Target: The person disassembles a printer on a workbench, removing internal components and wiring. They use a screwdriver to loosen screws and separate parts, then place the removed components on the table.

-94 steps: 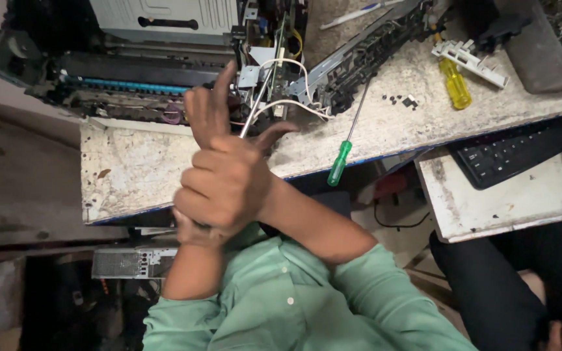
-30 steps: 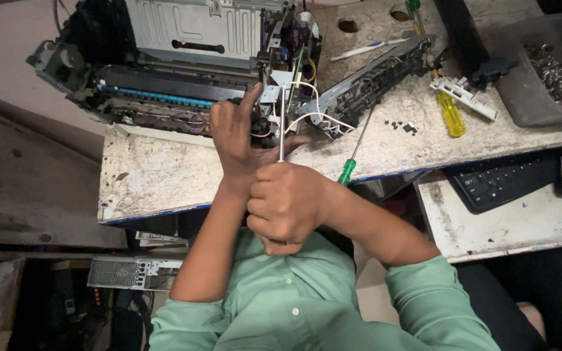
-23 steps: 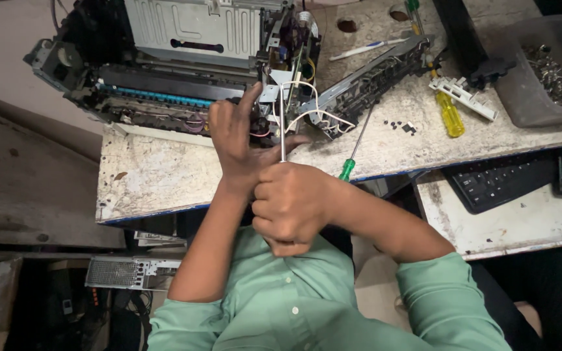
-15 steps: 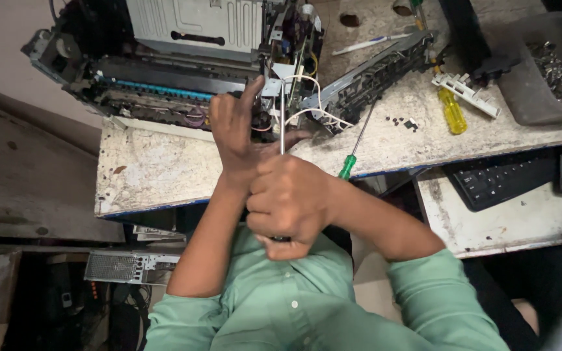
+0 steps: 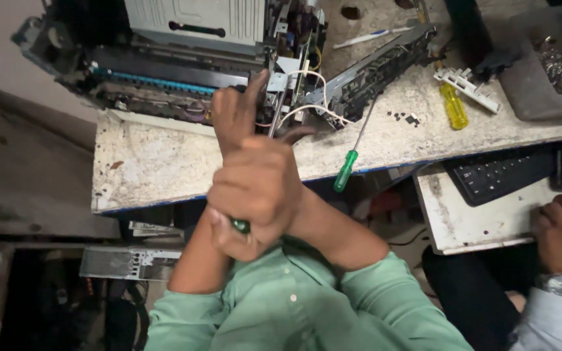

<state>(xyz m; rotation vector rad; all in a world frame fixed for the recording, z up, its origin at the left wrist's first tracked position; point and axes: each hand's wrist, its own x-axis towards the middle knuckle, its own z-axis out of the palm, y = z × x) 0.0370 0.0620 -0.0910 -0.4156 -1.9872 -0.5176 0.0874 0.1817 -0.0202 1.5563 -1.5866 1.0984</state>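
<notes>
One opened printer (image 5: 183, 58) is laid across the worktable (image 5: 151, 169) at 11 o'clock. The right hand (image 5: 255, 188) is clamped on one green-handled screwdriver (image 5: 240, 225), presumably for torque; the left hand (image 5: 232, 117), fingers together, steadies the shaft. A second green screwdriver (image 5: 352, 156) lies at 2 o'clock.

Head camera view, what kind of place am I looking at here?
Probably an electronics repair workshop. A printer sits opened up with its covers off on a stained bench, screwdrivers lie loose beside it, and a grey tray holds small metal parts.
</notes>
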